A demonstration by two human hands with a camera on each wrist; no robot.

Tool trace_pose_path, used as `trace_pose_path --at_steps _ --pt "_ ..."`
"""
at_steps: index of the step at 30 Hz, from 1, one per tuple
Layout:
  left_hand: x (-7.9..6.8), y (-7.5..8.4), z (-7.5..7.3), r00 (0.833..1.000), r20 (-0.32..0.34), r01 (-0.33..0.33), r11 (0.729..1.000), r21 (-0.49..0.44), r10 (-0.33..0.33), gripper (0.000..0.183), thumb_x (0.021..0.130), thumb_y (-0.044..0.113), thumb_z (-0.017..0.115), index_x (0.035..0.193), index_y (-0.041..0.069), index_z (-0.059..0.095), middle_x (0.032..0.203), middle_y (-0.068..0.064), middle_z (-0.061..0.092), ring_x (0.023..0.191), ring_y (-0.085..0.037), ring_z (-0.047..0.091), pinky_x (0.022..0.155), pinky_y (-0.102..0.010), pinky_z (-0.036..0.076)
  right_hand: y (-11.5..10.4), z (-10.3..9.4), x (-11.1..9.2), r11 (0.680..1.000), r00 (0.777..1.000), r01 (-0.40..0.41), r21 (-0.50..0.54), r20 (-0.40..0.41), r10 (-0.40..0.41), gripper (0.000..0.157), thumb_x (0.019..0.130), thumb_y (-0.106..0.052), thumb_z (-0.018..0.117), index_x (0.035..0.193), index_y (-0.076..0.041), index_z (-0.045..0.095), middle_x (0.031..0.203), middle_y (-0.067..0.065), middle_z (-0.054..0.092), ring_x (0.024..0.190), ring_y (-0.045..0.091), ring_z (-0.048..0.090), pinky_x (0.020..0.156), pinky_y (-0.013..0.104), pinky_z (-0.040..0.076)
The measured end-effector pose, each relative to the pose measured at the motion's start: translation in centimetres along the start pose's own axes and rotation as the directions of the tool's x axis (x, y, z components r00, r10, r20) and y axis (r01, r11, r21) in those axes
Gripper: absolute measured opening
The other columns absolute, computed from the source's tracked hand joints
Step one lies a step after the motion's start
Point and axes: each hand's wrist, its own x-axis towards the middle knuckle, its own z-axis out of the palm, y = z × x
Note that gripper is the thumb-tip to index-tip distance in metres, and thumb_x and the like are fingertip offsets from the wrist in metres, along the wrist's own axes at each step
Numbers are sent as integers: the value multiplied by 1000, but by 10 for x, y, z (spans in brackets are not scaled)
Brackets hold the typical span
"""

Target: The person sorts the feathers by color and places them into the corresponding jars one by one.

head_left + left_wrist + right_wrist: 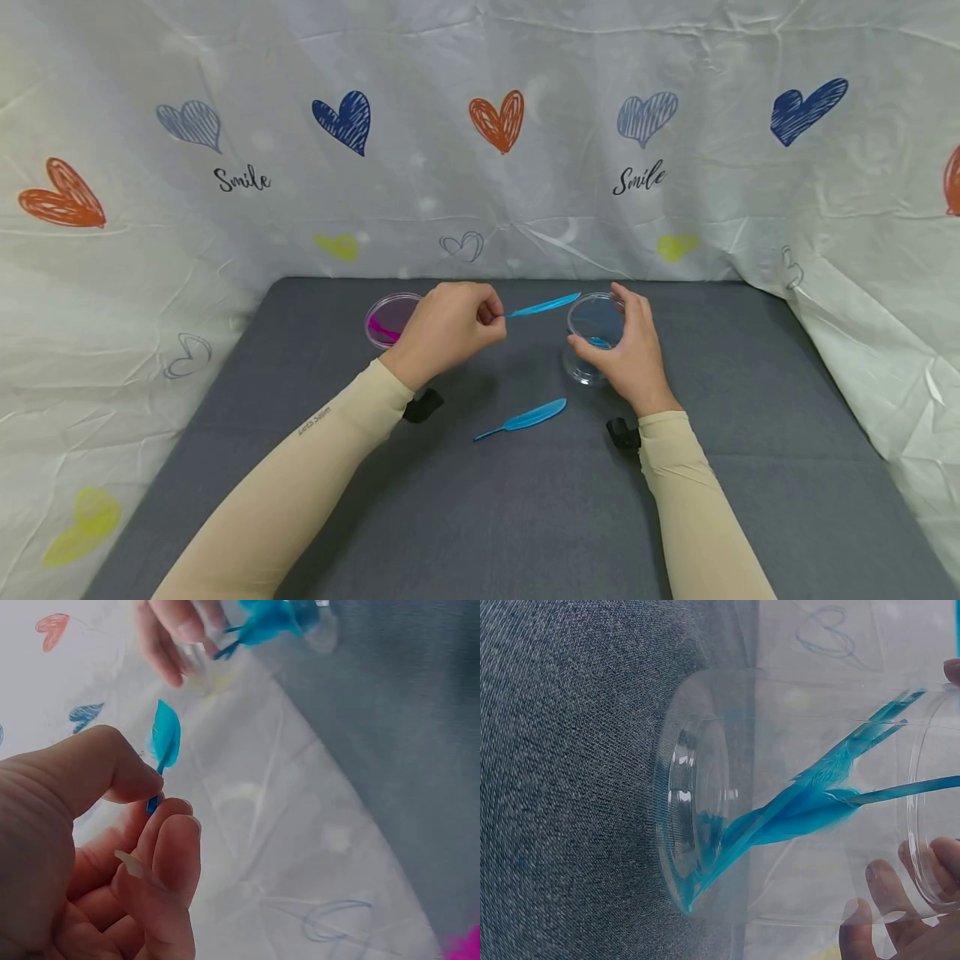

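My left hand (pixel 448 327) pinches a blue feather (pixel 545 306) by its quill between thumb and fingertips. The feather's tip points right, close to the rim of a clear jar (pixel 587 372). Around the upper part of that jar, the thumb and fingers of my right hand (pixel 637 357) are curled. Several blue feathers (pixel 795 814) lean inside it, seen through its wall in the right wrist view. Another blue feather (pixel 534 415) lies on the table in front of the jar.
Behind my left wrist stands a second clear jar (pixel 369 326) with magenta feathers (pixel 384 332) in it, partly hidden by the hand. A dark grey cloth covers the table (pixel 480 517). A white curtain (pixel 420 192) printed with hearts hangs along the back and sides.
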Motion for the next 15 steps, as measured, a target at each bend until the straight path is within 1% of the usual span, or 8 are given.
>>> trace_pose_path --at_steps 3,7,11,15 --pt "7 9 -2 1000 15 -9 1000 2 9 2 92 19 74 90 18 74 83 7 73 73 -9 67 69 -31 56 1 0 0 1000 1000 2 2 -8 -2 105 85 -44 91 168 -16 32 162 15 42 154 36 44 124 59 42" --pt "14 19 -2 999 38 -15 1000 5 15 4 92 19 76 90 18 73 82 7 72 71 -10 65 66 -31 56 2 1 -1 1000 1000 9 3 -8 -9 105 85 -44 91 168 -16 32 162 15 42 153 36 45 124 59 42" --pt "19 25 -1 998 54 -22 1000 15 21 4 93 18 75 89 19 73 81 7 71 69 -10 63 64 -30 54 3 1 -1 1000 1000 19 14 -8 -19 104 85 -41 91 168 -14 33 161 16 43 152 37 46 124 57 42" --pt "24 27 1 998 61 -35 999 23 33 5 93 17 74 88 18 73 80 6 70 68 -11 63 64 -31 54 2 1 1 999 1000 29 21 -12 -29 104 85 -41 91 167 -13 34 160 16 44 152 37 46 124 58 42"
